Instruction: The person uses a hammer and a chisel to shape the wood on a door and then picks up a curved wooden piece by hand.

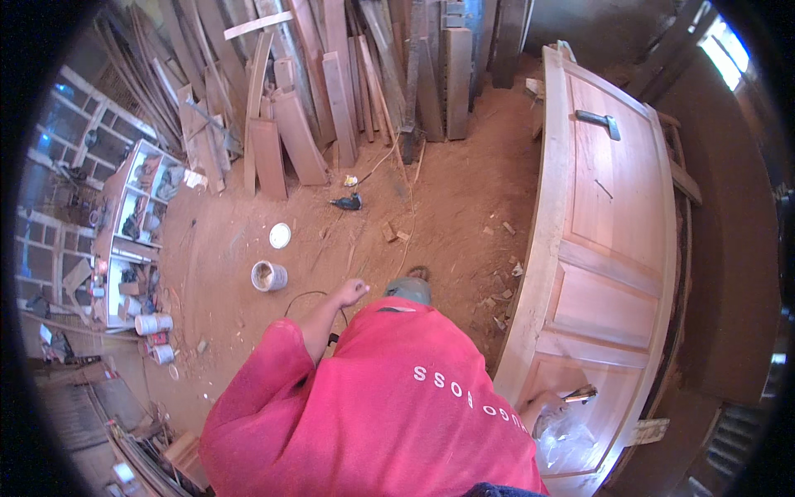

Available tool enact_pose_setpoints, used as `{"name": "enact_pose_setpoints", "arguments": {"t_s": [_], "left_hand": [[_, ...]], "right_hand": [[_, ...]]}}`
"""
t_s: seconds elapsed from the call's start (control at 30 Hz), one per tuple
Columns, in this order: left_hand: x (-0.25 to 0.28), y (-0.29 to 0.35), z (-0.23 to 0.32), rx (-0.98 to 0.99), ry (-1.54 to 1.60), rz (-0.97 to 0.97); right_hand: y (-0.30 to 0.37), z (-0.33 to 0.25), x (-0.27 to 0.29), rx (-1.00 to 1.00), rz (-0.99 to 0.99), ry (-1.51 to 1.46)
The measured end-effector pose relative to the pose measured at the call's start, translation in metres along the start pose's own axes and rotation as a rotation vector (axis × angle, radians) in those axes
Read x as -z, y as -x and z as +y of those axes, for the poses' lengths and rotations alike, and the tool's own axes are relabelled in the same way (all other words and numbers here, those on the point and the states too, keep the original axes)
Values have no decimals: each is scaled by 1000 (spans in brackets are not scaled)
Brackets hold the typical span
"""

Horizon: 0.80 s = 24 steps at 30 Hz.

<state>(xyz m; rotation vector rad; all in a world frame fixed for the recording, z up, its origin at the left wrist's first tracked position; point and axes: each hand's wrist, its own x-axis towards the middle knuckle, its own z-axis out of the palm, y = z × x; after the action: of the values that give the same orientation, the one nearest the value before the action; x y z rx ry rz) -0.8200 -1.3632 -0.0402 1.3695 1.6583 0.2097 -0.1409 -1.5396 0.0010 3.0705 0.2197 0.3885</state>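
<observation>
Hanging loosely curled, left hand (352,291); right hand (546,403) gripping tool (580,395) on door (613,215).

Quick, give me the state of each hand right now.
Left hand: loosely closed, holding nothing, raised free beside the red shirt.
Right hand: closed on a small tool, on the wooden door, beside a clear plastic bag.

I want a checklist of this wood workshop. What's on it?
Surface: wooden panelled door lying flat on supports.
Job's things: small tool and clear plastic bag at the door's near end.
Clutter: open paint can, its lid, wood scraps on the dirt floor.
Grippers: right hand holds the tool; left hand loosely closed, holding nothing.
Cables: cord across the floor near a power drill.
Surroundings: leaning planks, cluttered shelf.
</observation>
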Motion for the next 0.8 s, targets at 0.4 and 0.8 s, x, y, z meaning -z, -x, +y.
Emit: {"name": "enact_pose_setpoints", "arguments": {"t_s": [0.4, 0.8], "left_hand": [[63, 5, 71, -107, 51, 157], [161, 43, -151, 306, 182, 268]], "right_hand": [[17, -73, 29, 187, 191, 1], [265, -398, 141, 901, 24, -964]]}}
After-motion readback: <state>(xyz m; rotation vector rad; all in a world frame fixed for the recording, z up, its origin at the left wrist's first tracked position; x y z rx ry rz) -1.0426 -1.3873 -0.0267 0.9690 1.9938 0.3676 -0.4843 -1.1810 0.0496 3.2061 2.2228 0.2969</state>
